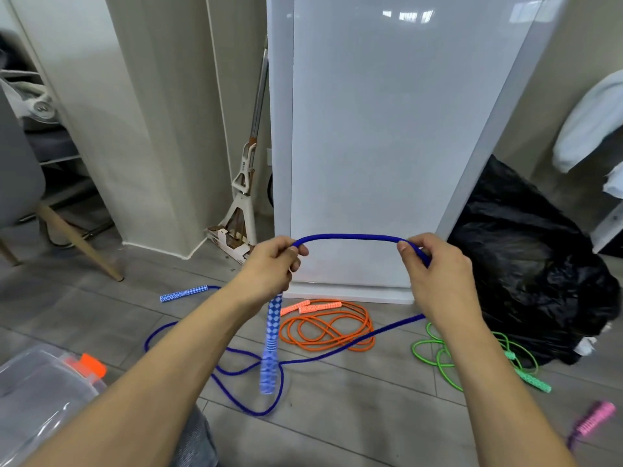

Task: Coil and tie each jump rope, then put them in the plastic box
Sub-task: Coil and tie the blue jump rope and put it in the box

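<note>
A blue jump rope (347,237) arches between both raised hands. My left hand (274,264) grips it near one patterned blue handle (271,345), which hangs down below the fist. My right hand (435,267) pinches the cord further along; from there it trails down across the floor to the second blue handle (183,293). An orange rope (327,326) lies loosely looped on the floor, a green rope (472,358) to its right, and a pink handle (595,417) at the far right. The clear plastic box (40,392) with an orange latch sits at lower left.
A white panel (387,146) leans upright straight ahead. A black rubbish bag (526,264) sits to the right, a mop (244,183) stands in the corner, and a chair leg (81,244) slants at left. Grey wood-look floor lies all around.
</note>
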A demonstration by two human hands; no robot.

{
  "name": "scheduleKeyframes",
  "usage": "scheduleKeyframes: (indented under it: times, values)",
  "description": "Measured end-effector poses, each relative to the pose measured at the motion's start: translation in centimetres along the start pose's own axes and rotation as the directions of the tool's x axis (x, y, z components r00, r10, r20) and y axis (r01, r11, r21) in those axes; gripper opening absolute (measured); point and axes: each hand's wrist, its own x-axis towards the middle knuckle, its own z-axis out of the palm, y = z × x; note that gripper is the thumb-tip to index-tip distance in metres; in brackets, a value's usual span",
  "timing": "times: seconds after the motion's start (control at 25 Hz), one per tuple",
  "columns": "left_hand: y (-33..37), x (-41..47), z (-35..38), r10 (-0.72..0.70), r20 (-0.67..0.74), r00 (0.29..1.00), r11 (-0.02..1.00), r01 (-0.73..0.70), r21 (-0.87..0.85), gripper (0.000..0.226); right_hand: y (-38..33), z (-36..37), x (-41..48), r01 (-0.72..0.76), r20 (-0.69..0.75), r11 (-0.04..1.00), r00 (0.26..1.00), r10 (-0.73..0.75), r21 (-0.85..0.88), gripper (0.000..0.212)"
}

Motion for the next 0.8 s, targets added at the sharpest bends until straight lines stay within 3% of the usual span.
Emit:
scheduleKeyframes:
  times: [0.08,0.24,0.4,0.56,0.68,0.8]
  values:
    - [0.0,-0.3,0.4,-0.034,-0.044,0.998,0.997,0.031,-0.072,0.027,0.0,0.8,-0.1,0.007,0.089,1.0,0.996,-0.009,0.021,0.018]
    - [0.6,-1.3,1.1,-0.125,0.022,0.992,0.946,0.126,-0.299,0.027,-1.7,1.7,-1.3,-0.05,0.199,0.946,0.98,-0.016,0.321,0.024]
    - [1.1,-1.8,1.8,-0.167,0.056,0.984,0.921,0.176,-0.349,0.031,-4.4,3.5,-3.1,-0.067,0.335,0.927,0.94,-0.065,0.368,0.032]
    - [1.2,-2.4,2.1,-0.115,0.079,0.99,0.925,0.136,-0.355,0.029,-5.2,5.3,-4.4,-0.173,0.284,0.885,0.957,0.048,0.432,0.016]
    - [0.7,-2.3,2.5,-0.108,0.1,0.989,0.927,0.136,-0.349,0.025,-5.1,5.7,-4.6,-0.115,0.176,0.91,0.983,0.048,0.397,0.013]
    - [0.1,-2.4,3.1,-0.088,0.129,0.988,0.94,0.125,-0.318,0.025,-5.3,5.8,-4.9,-0.109,0.174,0.908,0.984,0.041,0.404,0.014]
